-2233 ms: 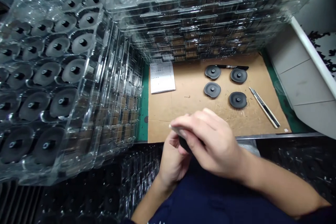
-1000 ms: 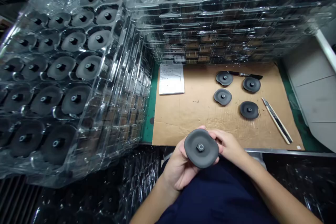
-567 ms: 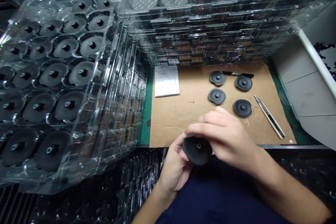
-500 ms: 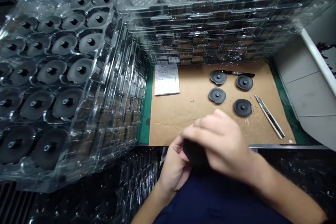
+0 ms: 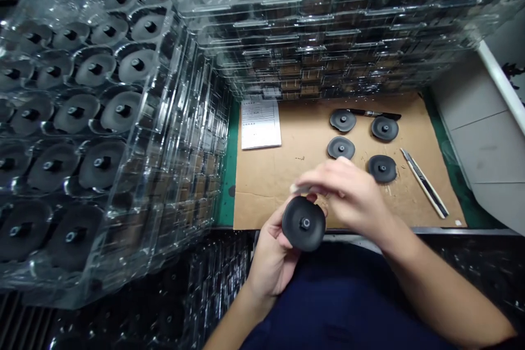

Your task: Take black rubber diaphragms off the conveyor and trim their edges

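Observation:
A round black part (image 5: 296,232) with a raised hollow stem at its middle faces up toward me. My left hand (image 5: 273,254) grips it by its left and lower edge. Just beyond the disc's far rim is my right hand (image 5: 353,194), slightly blurred, its fingers bent loosely and apart with nothing visible in them. Whether its fingertips touch the rim I cannot tell. Past my right hand, several like discs lie stem up on the cardboard, among them a near-right disc (image 5: 382,168) and a near-left disc (image 5: 341,147).
A brown cardboard sheet (image 5: 262,186) covers the green bench top. On it are a utility knife (image 5: 424,183), a black pen (image 5: 375,114) and a printed paper pad (image 5: 261,124). Stacked clear plastic trays rise at the back (image 5: 328,27) and left (image 5: 159,136), the left ones holding black discs.
The disc has been tilted, so its stem side now faces me. My right hand has come off its front and shifted slightly up and away. My left hand keeps its hold.

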{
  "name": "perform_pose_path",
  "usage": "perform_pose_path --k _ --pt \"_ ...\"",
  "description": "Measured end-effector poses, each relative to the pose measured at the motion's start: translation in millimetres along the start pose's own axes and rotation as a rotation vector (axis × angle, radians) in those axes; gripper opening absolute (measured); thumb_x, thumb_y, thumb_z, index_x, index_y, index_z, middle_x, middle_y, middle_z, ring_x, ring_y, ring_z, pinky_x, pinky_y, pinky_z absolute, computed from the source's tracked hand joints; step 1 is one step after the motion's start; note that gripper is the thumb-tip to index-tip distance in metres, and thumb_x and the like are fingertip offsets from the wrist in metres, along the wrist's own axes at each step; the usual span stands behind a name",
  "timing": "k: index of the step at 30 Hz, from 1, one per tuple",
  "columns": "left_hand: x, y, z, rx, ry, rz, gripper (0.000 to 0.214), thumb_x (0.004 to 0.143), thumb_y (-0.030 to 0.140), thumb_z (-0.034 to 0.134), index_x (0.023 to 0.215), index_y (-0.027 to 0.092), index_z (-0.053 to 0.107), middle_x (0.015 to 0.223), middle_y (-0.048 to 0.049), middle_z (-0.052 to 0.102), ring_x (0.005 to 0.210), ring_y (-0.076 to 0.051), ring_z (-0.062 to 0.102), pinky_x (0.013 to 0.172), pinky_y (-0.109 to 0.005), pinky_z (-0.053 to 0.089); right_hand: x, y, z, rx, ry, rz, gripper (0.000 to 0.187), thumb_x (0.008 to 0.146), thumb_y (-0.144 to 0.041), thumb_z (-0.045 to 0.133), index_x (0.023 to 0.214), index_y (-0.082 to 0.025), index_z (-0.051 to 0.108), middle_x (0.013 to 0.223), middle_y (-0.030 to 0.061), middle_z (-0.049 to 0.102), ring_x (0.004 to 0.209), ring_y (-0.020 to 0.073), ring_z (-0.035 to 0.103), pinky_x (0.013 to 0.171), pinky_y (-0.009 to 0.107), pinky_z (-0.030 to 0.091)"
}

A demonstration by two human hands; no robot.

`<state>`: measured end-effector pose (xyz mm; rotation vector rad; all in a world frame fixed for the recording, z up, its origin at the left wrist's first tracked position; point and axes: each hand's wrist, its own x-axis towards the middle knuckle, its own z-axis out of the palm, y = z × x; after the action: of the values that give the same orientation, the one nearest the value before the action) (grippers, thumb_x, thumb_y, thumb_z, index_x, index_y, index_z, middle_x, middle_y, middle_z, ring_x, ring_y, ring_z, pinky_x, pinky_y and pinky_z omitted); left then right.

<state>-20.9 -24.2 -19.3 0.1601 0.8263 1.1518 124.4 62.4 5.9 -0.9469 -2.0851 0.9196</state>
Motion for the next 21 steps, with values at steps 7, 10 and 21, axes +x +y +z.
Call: perform_pose_path --k 7,10,21 --pt "2 7 -7.0 -0.235 -0.092 -0.018 0.048 0.071 0.04 0.069 0.116 0.025 0.061 0.122 -0.0053 0.063 0.106 -0.026 0.061 0.091 -0.034 0.05 -43 58 24 0.18 0.011 0.632 0.023 0.086 -0.029 0.052 0.101 -0.02 0.067 0.101 0.0041 0.068 0.086 0.018 0.061 0.073 0.028 0.046" --pt "7 7 -7.6 -0.296 -0.119 -0.049 0.046 0.074 0.045 0.064 0.116 0.025 0.062 0.12 -0.0028 0.064 0.107 -0.024 0.061 0.092 -0.032 0.049 -50 56 45 0.228 -0.068 0.606 0.025 0.085 -0.029 0.052 0.103 -0.02 0.067 0.101 0.0043 0.069 0.086 0.018 0.063 0.072 0.028 0.049" --pt "10 1 -5.9 -0.192 -0.234 -0.048 0.048 0.088 0.057 0.033 0.126 0.034 0.051 0.125 -0.0004 0.058 0.106 -0.023 0.061 0.09 -0.034 0.05 -44 63 48 0.15 0.015 0.554 0.039 0.085 -0.023 0.048 0.123 -0.022 0.054 0.126 0.0101 0.046 0.068 0.011 0.053 0.07 0.031 0.049"
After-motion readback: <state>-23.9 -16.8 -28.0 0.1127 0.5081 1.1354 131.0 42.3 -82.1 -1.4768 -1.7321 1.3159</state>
